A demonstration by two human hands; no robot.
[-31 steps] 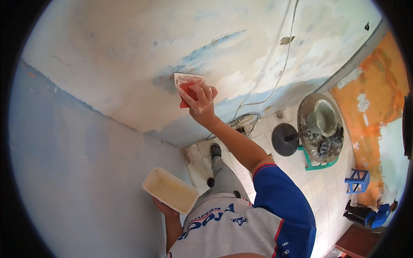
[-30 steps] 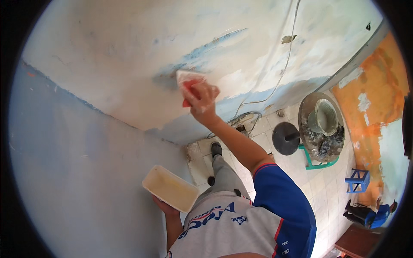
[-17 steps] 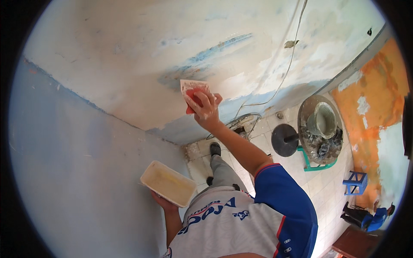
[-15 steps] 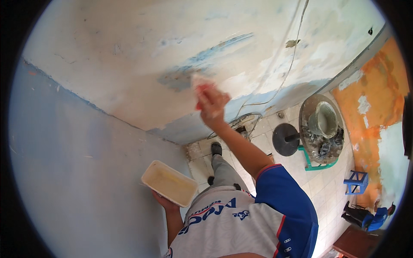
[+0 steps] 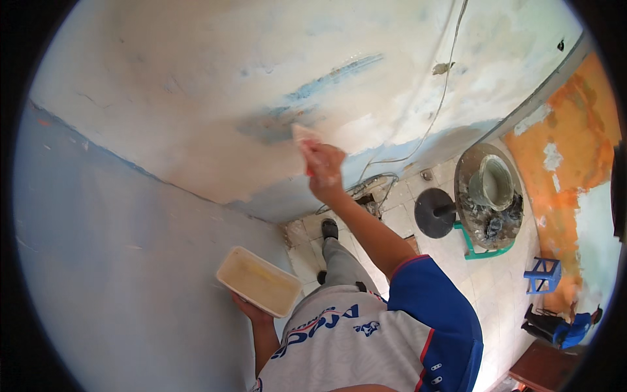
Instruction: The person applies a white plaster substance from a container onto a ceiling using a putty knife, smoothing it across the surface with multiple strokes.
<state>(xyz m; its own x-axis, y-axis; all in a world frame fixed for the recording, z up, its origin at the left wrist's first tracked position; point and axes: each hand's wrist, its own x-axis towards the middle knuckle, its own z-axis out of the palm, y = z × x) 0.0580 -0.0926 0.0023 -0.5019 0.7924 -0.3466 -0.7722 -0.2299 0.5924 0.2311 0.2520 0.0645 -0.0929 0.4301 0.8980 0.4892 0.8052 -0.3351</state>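
Right hand [image 5: 326, 167]: fingers clamped on flat red-and-white plastic scraper [image 5: 304, 136]. Left hand [image 5: 252, 308]: fingers clamped beneath cream rectangular plastic tub [image 5: 245, 276], apparently for support.

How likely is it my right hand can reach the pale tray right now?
Probably yes: the left hand holds the pale tray with its open side showing, and nothing visible blocks the space between, though the right hand grips a red scraper.

Blue lettering [image 5: 320, 332] — a small blue emblem [image 5: 367, 328] to its right — crosses the person's pale shirt [image 5: 385, 359], bottom centre of frame.
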